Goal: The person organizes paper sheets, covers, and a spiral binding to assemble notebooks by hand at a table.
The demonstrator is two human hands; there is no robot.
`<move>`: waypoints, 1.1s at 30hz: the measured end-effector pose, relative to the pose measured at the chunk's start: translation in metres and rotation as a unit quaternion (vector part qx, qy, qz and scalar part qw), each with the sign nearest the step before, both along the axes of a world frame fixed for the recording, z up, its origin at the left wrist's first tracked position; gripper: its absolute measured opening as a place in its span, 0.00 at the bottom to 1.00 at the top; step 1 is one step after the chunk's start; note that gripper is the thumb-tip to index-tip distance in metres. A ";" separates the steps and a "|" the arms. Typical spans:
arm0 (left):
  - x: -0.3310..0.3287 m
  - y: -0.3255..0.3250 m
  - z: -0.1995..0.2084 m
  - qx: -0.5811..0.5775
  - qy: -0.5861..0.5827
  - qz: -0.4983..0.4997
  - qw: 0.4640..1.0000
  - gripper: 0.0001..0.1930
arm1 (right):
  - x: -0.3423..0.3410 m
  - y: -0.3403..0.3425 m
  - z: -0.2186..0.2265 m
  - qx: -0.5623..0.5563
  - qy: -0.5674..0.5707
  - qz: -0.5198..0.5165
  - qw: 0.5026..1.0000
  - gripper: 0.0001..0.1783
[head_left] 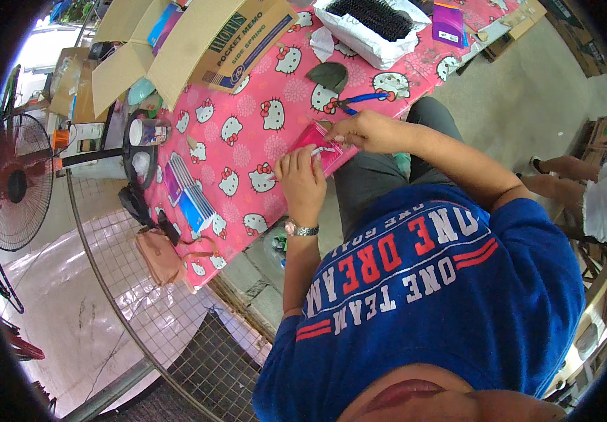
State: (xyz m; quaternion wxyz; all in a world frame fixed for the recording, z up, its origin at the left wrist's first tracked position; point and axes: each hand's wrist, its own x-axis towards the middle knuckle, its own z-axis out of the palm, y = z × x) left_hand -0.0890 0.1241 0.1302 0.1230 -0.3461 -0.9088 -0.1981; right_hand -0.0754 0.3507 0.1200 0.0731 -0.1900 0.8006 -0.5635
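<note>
A bright pink notebook point(332, 161) lies at the near edge of the table, partly over my lap. My left hand point(301, 184), with a metal watch on its wrist, grips its left side, the fingers bent over the cover. My right hand point(368, 131) is closed in a pinch at the notebook's far edge; whatever is between those fingertips is too small to make out. Just beyond the right hand lie blue-handled pliers point(368, 98). Past them sits a dark green half-round piece point(329, 76).
The table has a pink cartoon-cat cloth point(272, 116). A white bag point(370, 43) of black spiral wires and a purple notebook point(448, 27) lie at the far side. Leftward are an open cardboard box point(237, 43), stacked notebooks point(192, 193), a jar point(150, 131), a pinkish bag point(159, 257) and a fan point(18, 184).
</note>
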 end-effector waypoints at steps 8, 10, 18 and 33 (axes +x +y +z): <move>0.002 0.002 0.005 -0.036 -0.017 0.003 0.999 0.14 | -0.005 -0.001 0.016 0.073 0.142 0.011 0.987 0.13; -0.002 0.002 0.002 -0.037 -0.009 0.000 0.999 0.13 | -0.008 -0.001 0.011 0.064 0.169 0.004 0.983 0.13; -0.004 0.001 0.001 -0.034 -0.008 0.002 0.999 0.11 | -0.006 -0.002 0.005 0.015 0.181 -0.013 0.983 0.12; -0.003 -0.009 -0.008 0.028 0.001 -0.039 0.999 0.14 | -0.013 0.003 -0.001 -0.024 0.107 0.032 0.993 0.11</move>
